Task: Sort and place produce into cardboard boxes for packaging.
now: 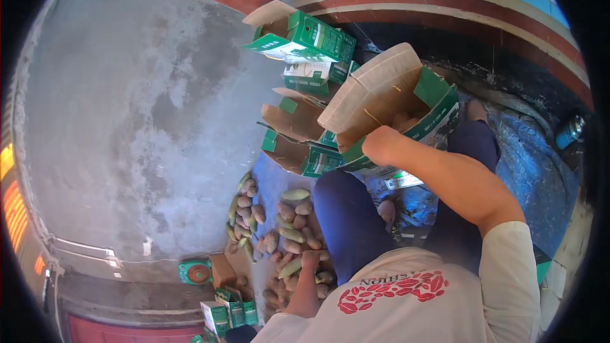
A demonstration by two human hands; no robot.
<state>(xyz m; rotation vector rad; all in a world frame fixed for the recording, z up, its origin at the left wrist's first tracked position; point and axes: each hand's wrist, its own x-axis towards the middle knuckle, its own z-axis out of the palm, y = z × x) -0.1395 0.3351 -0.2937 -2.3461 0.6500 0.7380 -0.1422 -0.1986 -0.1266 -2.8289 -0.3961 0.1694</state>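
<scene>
My left hand [310, 258] reaches down into a heap of brown, potato-like tubers [287, 210] and long pale green vegetables [291, 235] on the floor. It touches the heap beside a green one, and its fingers are too small and hidden to read. In front of me stands an open green carton [432, 121] with raised brown flaps and a cord handle. Several brown tubers [404, 121] lie inside it. At the carton's near left edge is my right hand [381, 145], bent at the wrist. Its fingers are hidden from view.
Open green cartons [289, 152] stand left of the large one, with another stacked carton [318, 35] behind. Blue sheeting [527, 159] covers the floor at right, near a blue bottle [570, 132]. Small green cartons [232, 308] and a round green device [196, 272] sit lower left.
</scene>
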